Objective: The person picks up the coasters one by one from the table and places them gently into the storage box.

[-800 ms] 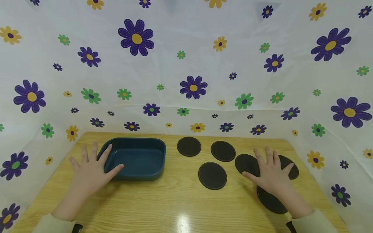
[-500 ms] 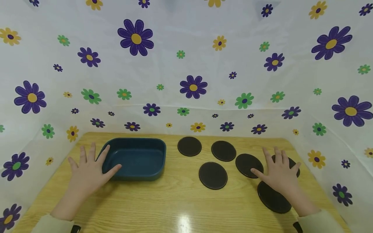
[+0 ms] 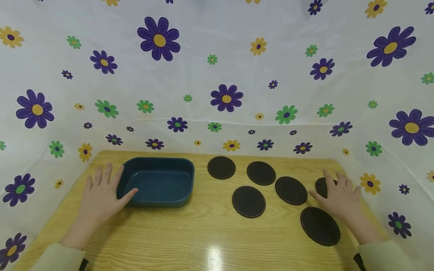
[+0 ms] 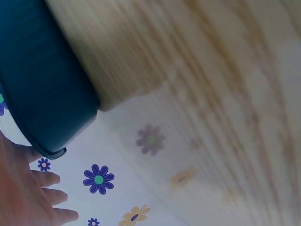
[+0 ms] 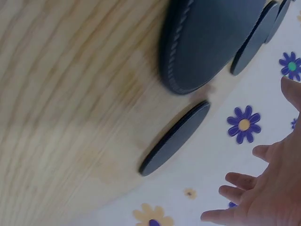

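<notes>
My left hand (image 3: pixel 100 195) hovers at the left end of a dark blue rectangular dish (image 3: pixel 159 184), fingers spread and holding nothing. Its thumb overlaps the dish's near-left corner in the head view. The left wrist view shows the fingers beside the outer wall of the dish (image 4: pixel 42 80). On the other side, my right hand (image 3: pixel 342 197) is raised over the rightmost black round coaster (image 3: pixel 321 187), partly hiding it. The right wrist view has that hand (image 5: pixel 268 188) above the table with fingers extended. Below the right thumb lies another coaster (image 3: pixel 320 226), its edge stitched.
Several more black coasters lie flat, including one by the dish (image 3: pixel 221 167), one at the middle (image 3: pixel 249 201) and one left of the right hand (image 3: pixel 291 190). The wooden table (image 3: pixel 176 241) meets a flower-print white sheet (image 3: pixel 193 79) at the back and sides.
My right hand has moved to the right, uncovering the coasters beneath it. The left hand has stayed nearly in place, shifting slightly. Dish and coasters stay where they were on the table.
</notes>
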The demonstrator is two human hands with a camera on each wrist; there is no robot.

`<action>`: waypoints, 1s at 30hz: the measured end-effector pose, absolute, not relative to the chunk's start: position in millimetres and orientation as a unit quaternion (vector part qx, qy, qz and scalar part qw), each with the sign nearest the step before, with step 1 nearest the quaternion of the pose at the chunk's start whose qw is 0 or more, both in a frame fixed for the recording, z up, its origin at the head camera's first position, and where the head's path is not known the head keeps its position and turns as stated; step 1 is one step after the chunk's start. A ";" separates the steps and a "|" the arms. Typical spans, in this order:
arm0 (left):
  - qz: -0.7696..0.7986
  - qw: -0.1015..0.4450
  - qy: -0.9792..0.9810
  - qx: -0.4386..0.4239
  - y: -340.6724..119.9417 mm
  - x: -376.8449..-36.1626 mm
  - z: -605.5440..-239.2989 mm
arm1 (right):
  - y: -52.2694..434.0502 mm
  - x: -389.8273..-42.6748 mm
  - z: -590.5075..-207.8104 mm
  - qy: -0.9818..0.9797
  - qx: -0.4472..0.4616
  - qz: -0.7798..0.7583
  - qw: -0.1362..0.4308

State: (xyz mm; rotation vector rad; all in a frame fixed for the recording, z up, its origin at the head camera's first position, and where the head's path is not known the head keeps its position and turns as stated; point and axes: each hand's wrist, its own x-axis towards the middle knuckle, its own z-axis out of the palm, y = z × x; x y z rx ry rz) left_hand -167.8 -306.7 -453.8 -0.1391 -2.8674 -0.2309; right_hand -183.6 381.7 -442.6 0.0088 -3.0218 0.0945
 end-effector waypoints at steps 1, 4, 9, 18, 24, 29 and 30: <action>-0.080 0.132 -0.987 -0.052 -306.8 -168.1 -453.9 | 385.1 -184.5 -443.3 -0.998 0.001 0.031 0.055; -0.074 0.136 -0.986 -0.062 -307.1 -169.6 -454.4 | 394.5 -187.1 -445.0 -0.999 -0.003 0.029 0.043; -0.066 0.129 -0.986 -0.079 -308.4 -172.2 -455.4 | 405.7 -189.6 -447.5 -0.999 -0.001 0.029 0.024; -0.057 0.091 -0.988 -0.107 -309.1 -174.3 -461.7 | 425.2 -201.1 -457.5 -0.999 0.012 0.032 0.003; -0.073 0.082 -0.987 -0.113 -308.1 -173.3 -463.9 | 435.3 -209.9 -460.1 -0.999 0.015 0.036 -0.028; -0.083 0.077 -0.987 -0.116 -307.3 -173.3 -463.3 | 439.2 -211.9 -461.9 -0.997 0.010 0.050 -0.052; -0.084 0.077 -0.987 -0.117 -307.2 -173.0 -463.3 | 439.6 -211.8 -462.1 -0.997 0.009 0.053 -0.057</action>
